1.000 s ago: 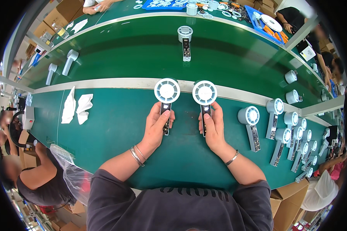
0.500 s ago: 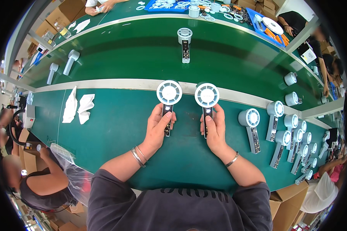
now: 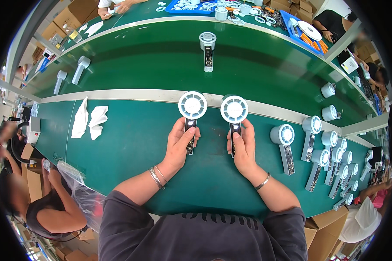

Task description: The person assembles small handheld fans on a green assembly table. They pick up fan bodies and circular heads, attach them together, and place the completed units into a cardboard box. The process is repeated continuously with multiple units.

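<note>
Two pale-blue handheld fans are held upright side by side over the green bench (image 3: 130,161). My left hand (image 3: 178,141) is wrapped round the handle of the left fan (image 3: 192,105), its thumb on the dark circuit board in the handle. Around the handle of the right fan (image 3: 234,109) my right hand (image 3: 243,145) is closed in the same way. Both round grilles face up toward me, and the heads are apart. To the right of my right hand lies another fan (image 3: 283,134) with its board exposed.
Several similar fans (image 3: 320,157) lie grouped at the bench's right. Two white cloths (image 3: 98,122) rest at the left. Beyond a pale rail, a green conveyor belt (image 3: 139,61) carries more fans (image 3: 207,41). Co-workers sit around; blue trays (image 3: 191,8) of parts stand at the far side.
My hands and both fans stay almost in place, with only a slight shift of the whole picture. The co-worker at left has brought their hands together around a small part.
</note>
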Motion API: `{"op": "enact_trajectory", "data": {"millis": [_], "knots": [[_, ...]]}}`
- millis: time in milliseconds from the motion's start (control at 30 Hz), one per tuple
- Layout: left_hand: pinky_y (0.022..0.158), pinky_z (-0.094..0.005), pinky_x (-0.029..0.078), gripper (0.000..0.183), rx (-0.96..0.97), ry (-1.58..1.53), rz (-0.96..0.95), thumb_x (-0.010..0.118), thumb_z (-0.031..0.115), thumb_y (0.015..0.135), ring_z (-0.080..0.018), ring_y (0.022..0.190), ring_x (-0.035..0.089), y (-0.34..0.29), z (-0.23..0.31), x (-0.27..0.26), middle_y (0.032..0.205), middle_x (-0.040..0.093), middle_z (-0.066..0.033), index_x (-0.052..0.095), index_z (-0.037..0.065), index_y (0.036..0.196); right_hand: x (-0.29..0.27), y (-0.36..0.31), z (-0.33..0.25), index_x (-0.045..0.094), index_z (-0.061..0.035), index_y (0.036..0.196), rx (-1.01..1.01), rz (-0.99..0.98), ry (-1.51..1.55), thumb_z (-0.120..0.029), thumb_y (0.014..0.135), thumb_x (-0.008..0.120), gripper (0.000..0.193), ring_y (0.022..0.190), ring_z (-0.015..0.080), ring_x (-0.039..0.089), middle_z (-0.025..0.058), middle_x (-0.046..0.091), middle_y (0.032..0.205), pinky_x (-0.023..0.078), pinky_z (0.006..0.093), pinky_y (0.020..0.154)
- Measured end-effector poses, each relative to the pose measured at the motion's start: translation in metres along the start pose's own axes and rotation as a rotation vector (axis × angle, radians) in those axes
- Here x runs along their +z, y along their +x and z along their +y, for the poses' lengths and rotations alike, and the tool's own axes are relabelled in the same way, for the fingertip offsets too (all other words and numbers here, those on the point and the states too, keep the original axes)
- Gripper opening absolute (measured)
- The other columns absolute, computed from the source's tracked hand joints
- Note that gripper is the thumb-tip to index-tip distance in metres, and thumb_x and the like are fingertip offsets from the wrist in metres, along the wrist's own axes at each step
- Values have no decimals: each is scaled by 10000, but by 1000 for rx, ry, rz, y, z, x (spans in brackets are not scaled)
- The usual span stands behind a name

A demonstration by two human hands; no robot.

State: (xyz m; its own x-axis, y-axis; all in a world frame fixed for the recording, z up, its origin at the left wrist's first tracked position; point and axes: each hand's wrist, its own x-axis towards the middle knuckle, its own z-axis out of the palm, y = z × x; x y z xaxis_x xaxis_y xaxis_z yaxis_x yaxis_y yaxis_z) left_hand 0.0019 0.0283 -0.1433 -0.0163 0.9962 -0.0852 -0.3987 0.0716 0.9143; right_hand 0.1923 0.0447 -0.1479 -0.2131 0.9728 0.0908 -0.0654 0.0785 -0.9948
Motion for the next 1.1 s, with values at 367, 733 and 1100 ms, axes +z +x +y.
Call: {"op": "enact_trajectory", "data": {"millis": [367, 733, 1100], "knots": [[588, -216, 418, 297, 21, 39, 11, 503, 235, 907, -91, 673, 485, 0, 0, 1, 821, 548, -53, 442, 36, 1119, 0, -1, 0, 252, -18, 1305, -9, -11, 30, -155, 935, 404, 423, 580, 72, 452, 59, 483, 838, 381, 198, 483], [586, -218, 417, 292, 28, 48, 14, 505, 231, 907, -92, 667, 485, 0, -1, 1, 820, 548, -56, 443, 32, 1111, 0, -1, 1, 253, -24, 1306, -1, -10, 35, -147, 932, 412, 425, 593, 72, 459, 58, 484, 843, 384, 197, 488], [591, -216, 421, 286, 22, 41, 12, 501, 225, 911, -93, 680, 491, 0, -1, 1, 830, 552, -59, 444, 30, 1111, 0, 0, 0, 253, -27, 1304, -3, -21, 43, -151, 927, 419, 430, 590, 70, 455, 53, 478, 837, 380, 195, 484]]}}
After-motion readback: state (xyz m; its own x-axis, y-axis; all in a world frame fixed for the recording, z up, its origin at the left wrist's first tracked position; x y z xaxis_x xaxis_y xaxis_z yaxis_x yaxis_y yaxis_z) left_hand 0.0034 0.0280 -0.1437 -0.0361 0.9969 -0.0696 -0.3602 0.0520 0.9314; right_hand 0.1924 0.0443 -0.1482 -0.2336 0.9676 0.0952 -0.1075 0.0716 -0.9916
